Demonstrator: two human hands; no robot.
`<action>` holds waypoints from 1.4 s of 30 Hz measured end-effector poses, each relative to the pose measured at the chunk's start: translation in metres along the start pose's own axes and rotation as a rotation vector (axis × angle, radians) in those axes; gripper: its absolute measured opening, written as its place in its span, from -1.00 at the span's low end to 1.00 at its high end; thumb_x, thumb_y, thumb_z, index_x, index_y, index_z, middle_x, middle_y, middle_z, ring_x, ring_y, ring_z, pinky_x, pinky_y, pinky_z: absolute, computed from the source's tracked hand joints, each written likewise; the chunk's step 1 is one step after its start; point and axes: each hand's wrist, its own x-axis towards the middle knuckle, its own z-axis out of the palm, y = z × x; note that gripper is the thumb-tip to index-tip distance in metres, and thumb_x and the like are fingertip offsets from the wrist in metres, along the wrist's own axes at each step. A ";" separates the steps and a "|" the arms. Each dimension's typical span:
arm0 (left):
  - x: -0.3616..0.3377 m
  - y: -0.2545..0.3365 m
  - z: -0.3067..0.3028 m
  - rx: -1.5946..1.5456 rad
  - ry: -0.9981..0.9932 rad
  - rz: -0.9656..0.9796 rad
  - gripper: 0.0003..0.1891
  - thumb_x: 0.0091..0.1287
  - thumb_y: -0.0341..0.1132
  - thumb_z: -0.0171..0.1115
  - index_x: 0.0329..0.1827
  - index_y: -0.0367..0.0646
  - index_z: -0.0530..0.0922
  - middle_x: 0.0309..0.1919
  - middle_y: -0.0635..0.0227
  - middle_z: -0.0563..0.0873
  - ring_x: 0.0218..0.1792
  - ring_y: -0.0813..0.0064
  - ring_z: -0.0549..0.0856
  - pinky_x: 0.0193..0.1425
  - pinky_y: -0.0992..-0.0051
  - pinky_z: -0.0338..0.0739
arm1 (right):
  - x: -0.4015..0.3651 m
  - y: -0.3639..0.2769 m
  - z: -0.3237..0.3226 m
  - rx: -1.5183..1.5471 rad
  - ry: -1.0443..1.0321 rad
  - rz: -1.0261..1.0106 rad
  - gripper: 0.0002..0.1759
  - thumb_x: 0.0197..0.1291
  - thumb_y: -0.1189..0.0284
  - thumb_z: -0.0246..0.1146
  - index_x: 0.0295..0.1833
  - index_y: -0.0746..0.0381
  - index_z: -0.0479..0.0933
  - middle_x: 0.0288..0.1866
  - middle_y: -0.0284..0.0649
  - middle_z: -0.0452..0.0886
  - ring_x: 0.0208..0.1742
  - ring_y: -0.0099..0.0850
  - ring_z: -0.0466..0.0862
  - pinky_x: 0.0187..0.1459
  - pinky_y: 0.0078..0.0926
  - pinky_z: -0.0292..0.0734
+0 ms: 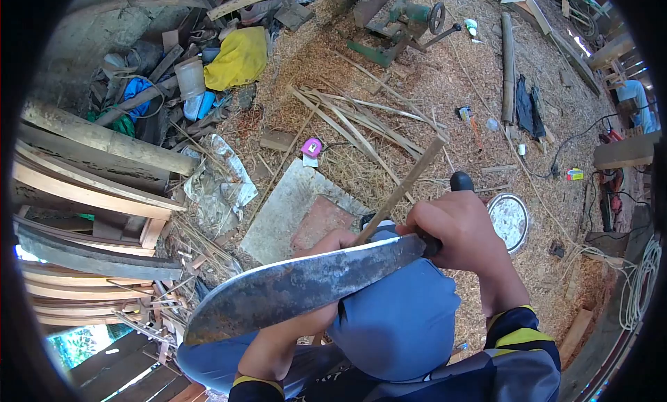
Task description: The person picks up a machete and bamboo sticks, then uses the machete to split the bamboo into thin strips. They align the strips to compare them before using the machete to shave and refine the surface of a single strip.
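My right hand (455, 228) is closed around the dark handle (462, 182) of a large machete. Its broad, rust-stained blade (299, 284) stretches left across my lap, in front of my left forearm and above my blue-clad knee (396, 325). Behind the blade, my left hand (325, 242) is partly hidden and appears closed on the lower end of a thin wooden strip (406, 185). The strip slants up to the right, its far end free, and passes close to the blade near my right hand.
A grey slab (274, 214) with a reddish flat piece (323, 221) lies ahead. Near it are a pink tape measure (312, 148) and loose strips (354, 127). A round metal lid (508, 223) lies right; curved timbers (90, 186) are stacked left. Wood shavings cover the ground.
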 end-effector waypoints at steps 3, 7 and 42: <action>-0.002 -0.011 0.001 0.084 0.028 0.027 -0.78 0.47 -0.28 0.26 -0.03 -0.28 0.63 -0.21 0.40 0.71 -0.15 0.63 0.64 -0.06 0.53 0.53 | -0.001 -0.004 -0.002 -0.048 -0.019 0.018 -0.74 0.08 0.39 0.47 -0.33 0.13 0.47 -0.58 -0.22 0.59 -0.51 -0.15 0.69 -0.46 -0.19 0.52; -0.003 -0.002 -0.002 0.261 -0.010 0.045 -0.80 0.47 -0.32 0.25 -0.03 -0.29 0.64 -0.24 0.36 0.73 -0.17 0.60 0.66 -0.08 0.52 0.54 | -0.002 -0.005 -0.001 -0.104 0.003 0.004 -0.72 0.16 0.39 0.45 -0.38 0.15 0.43 -0.59 -0.20 0.59 -0.53 -0.15 0.68 -0.46 -0.19 0.53; -0.002 -0.039 -0.007 0.021 -0.023 0.076 -0.74 0.64 -0.26 0.17 0.25 -0.17 0.55 -0.14 0.52 0.64 -0.11 0.73 0.58 -0.01 0.61 0.49 | -0.003 -0.006 -0.012 -0.081 -0.165 0.033 -0.78 0.00 0.42 0.45 -0.26 0.09 0.54 -0.62 -0.23 0.57 -0.51 -0.12 0.70 -0.45 -0.12 0.53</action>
